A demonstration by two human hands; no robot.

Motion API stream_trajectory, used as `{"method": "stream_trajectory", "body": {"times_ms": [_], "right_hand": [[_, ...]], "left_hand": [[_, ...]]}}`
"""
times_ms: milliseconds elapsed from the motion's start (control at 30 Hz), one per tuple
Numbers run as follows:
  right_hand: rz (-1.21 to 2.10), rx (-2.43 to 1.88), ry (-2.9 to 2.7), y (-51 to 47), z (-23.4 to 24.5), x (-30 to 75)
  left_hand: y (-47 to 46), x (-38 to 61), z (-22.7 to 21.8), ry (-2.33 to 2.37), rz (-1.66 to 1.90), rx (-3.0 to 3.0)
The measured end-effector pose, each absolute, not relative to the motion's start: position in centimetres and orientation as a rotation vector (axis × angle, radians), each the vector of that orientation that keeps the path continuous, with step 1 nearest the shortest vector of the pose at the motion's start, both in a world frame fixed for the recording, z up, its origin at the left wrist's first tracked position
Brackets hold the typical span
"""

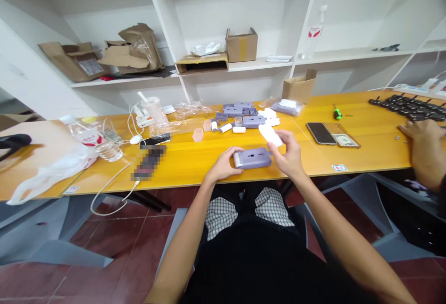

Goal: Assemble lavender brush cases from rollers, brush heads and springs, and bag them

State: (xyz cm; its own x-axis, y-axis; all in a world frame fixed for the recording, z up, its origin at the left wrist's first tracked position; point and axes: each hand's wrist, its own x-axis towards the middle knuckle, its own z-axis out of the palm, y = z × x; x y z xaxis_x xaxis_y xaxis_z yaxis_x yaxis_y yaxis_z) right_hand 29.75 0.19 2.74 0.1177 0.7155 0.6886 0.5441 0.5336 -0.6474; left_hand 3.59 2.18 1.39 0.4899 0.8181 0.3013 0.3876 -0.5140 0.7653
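My left hand (pixel 226 164) is closed around the left end of a purple-grey plastic case (pixel 256 158) at the table's front edge. The case lies flat, with small dark cut-outs on its top and a clear part at its left end. Just above its right end, my right hand (pixel 287 153) pinches a flat white rounded piece (pixel 270 134), tilted, between thumb and fingers. Behind the hands lie more purple-grey case parts (pixel 254 121), small white cylinders (pixel 239 130) and pinkish clear caps (pixel 198 134). Other white pieces (pixel 271 115) are piled beside them.
To the right lie a smartphone (pixel 321 133), a brown wallet-like cover with a banknote (pixel 344 140) and a green screwdriver (pixel 337 113). Another person's hand (pixel 423 132) rests near black parts (pixel 411 107). On the left are bottles (pixel 94 139), a cup (pixel 155 110) and a white cable (pixel 114 213).
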Motion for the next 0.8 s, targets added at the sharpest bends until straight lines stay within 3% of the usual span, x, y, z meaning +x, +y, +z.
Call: {"method": "stream_trajectory", "body": {"times_ms": [233, 433, 800], "right_hand": [[0.379, -1.011, -1.949, 0.9, 0.6, 30.1], [0.539, -0.99, -1.869, 2.0, -0.9, 31.2], [0.438, -1.065, -1.856, 2.4, -1.3, 31.1]], "left_hand": [[2.6, 3.8, 0.9, 0.944, 0.906, 2.042], [2.6, 3.9, 1.2, 0.937, 0.89, 2.134], [3.0, 3.9, 0.3, 1.004, 1.028, 2.048]]}}
